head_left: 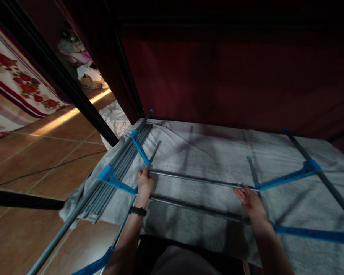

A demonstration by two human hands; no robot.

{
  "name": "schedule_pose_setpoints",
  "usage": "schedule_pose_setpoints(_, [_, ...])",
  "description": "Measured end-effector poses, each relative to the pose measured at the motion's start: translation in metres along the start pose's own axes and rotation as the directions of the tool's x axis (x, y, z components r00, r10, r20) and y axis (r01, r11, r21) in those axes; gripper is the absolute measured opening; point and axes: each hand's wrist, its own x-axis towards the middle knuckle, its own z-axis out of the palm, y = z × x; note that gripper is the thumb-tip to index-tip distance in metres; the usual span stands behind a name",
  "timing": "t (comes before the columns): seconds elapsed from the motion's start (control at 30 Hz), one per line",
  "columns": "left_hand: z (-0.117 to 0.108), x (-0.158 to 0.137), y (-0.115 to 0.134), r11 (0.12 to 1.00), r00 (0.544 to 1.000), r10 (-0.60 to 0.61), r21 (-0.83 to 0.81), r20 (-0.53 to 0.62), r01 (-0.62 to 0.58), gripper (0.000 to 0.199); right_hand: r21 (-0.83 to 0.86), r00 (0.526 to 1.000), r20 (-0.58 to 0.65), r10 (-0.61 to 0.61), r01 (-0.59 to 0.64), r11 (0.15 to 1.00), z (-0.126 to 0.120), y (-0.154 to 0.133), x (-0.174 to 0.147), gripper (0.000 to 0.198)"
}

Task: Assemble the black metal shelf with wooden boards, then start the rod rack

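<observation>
A thin grey metal tube (193,178) runs crosswise between two blue plastic brackets. My left hand (145,183), with a black band at the wrist, grips the tube's left end beside the left blue bracket (141,151). Near the other end, my right hand (248,196) has its fingers closed around the tube, close to the right blue bracket (288,177). A second grey crossbar (189,206) lies parallel, nearer my body. Longer grey side poles (332,191) pass through the brackets' outer ends.
Several loose grey tubes (117,179) lie at the left on a grey cloth (206,149). A dark red panel (232,80) stands behind it. A dark post (83,99) rises at the left, above the tiled floor (60,156). A flowered cloth (20,80) hangs beyond.
</observation>
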Motion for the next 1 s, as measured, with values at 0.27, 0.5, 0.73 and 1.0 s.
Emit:
schedule_pose_setpoints(0.27, [-0.005,-0.003,0.003,0.994,0.999,0.013,0.104,0.047,-0.018,0.038,0.02,0.996,-0.047,0.07,-0.069,0.997,0.003,-0.003,0.0,0.016])
schedule_pose_setpoints(0.5, [0.0,0.005,-0.001,0.988,0.998,-0.047,-0.149,-0.039,0.04,0.032,0.034,0.994,-0.074,0.085,-0.082,0.996,0.007,-0.004,0.0,0.014])
schedule_pose_setpoints(0.73, [0.007,0.003,0.0,0.6,0.953,-0.287,-0.756,0.102,0.262,0.029,0.025,0.992,-0.095,0.083,-0.081,0.996,0.009,-0.005,0.002,0.015])
schedule_pose_setpoints(1.0, [0.004,0.002,0.001,0.652,0.956,-0.293,-0.725,0.028,0.221,0.02,0.017,0.992,-0.095,0.088,-0.086,0.996,0.014,-0.007,-0.001,0.014])
